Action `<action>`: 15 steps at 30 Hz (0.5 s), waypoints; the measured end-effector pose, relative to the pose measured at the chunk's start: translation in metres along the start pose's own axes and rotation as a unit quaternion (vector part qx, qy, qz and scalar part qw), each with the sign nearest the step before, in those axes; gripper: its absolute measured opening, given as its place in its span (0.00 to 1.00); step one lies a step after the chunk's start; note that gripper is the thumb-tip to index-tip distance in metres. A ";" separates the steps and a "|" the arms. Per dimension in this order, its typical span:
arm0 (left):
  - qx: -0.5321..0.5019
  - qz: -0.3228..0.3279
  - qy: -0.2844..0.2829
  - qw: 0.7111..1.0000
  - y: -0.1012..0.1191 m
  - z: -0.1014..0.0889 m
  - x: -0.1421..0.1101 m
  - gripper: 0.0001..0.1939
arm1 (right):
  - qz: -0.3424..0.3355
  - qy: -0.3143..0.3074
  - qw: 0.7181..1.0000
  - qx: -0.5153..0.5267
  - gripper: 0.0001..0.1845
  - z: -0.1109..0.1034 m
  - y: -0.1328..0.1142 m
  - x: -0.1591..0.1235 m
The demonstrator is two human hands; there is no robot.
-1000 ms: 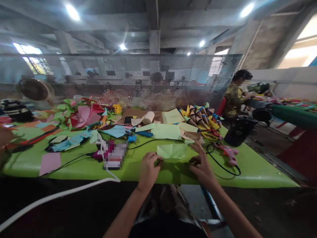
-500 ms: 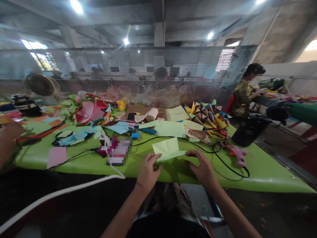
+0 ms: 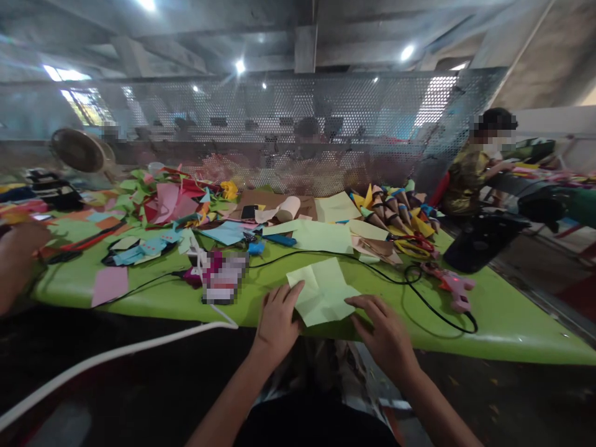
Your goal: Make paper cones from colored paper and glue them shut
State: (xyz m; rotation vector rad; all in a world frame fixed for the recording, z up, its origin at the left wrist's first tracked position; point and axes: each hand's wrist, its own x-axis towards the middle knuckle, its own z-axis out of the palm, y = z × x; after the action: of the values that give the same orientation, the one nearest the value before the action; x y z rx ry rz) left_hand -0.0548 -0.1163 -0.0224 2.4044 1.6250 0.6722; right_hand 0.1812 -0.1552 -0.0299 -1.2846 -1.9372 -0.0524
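A creased light green paper square (image 3: 323, 290) lies unfolded and turned like a diamond near the front edge of the green table (image 3: 503, 323). My left hand (image 3: 275, 320) rests at the paper's left corner, fingers stretched out flat on it. My right hand (image 3: 385, 332) lies at the paper's lower right edge, fingers extended and pressing it down. Neither hand holds anything else.
A pink glue gun (image 3: 451, 285) with a black cord (image 3: 419, 307) lies to the right. Paper cones (image 3: 391, 214) and loose coloured sheets (image 3: 177, 208) cover the back. A white cable (image 3: 116, 354) runs left. A person (image 3: 475, 167) sits at right; another's hand (image 3: 18, 254) shows at far left.
The paper was folded and held up between my hands; now it is opened out flat on the table, with both hands laid on its edges.
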 end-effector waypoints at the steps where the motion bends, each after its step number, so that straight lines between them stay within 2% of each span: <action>1: 0.008 -0.003 -0.006 1.000 0.001 -0.001 0.001 0.36 | -0.013 0.001 1.000 -0.012 0.14 0.001 -0.004 -0.004; 5: 0.050 -0.007 0.009 0.999 0.003 -0.002 0.001 0.41 | -0.051 -0.007 0.998 -0.037 0.14 0.006 -0.018 -0.020; 10: 0.079 0.027 0.095 0.992 0.006 -0.004 -0.012 0.43 | -0.063 0.016 0.996 -0.066 0.11 0.007 -0.027 -0.023; 13: 0.067 0.087 0.159 0.981 0.011 -0.004 -0.026 0.34 | -0.047 0.031 0.995 -0.080 0.08 0.005 -0.031 -0.018; 15: 0.046 0.123 0.179 0.975 0.013 -0.003 -0.033 0.25 | -0.037 0.039 0.995 -0.087 0.08 0.003 -0.036 -0.014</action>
State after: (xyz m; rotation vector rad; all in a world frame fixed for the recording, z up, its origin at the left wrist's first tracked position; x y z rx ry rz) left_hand -0.0550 -0.1519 -0.0238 2.7041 1.5143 1.1540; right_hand 0.1534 -0.1819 -0.0276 -1.3026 -1.9461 -0.3108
